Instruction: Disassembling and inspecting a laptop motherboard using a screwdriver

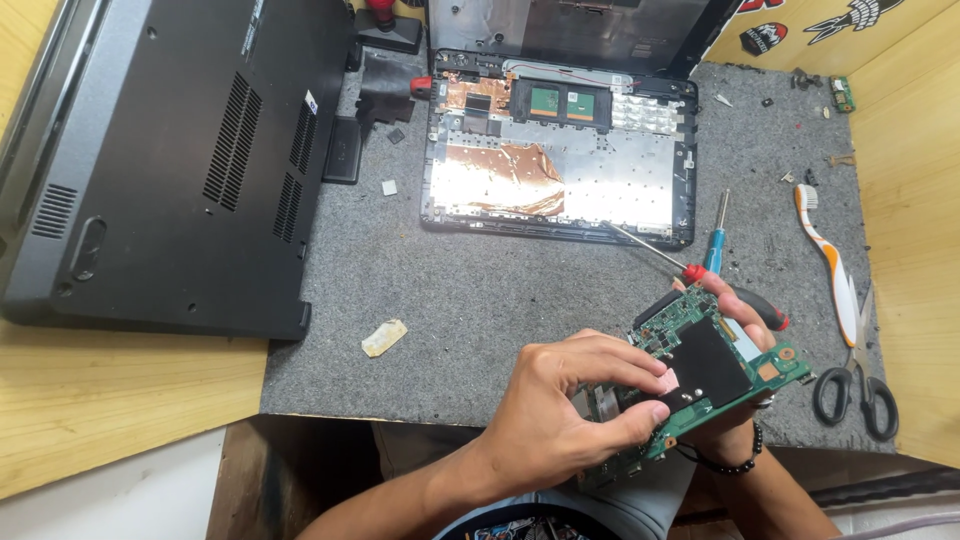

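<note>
Open grey mat [470, 300] between black bottom cover [170, 160] and opened laptop chassis [560, 160]; screwdrivers [715, 255], toothbrush [830, 265], scissors [855, 385] crowd right side.

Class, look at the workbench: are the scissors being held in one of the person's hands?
No: the scissors lie on the grey mat, while the left hand and right hand grip the green circuit board.

– Do you see any labels or stickers?
– Yes. A small white label [311, 101] sits on the big black laptop cover [180, 150], near its right edge.
– Any more?
– Two stickers on the yellow wall at the top right: a black and red one [764, 38], and a black and white one [858, 15] beside it.
– Any boxes or lit screens?
– No, none
</note>
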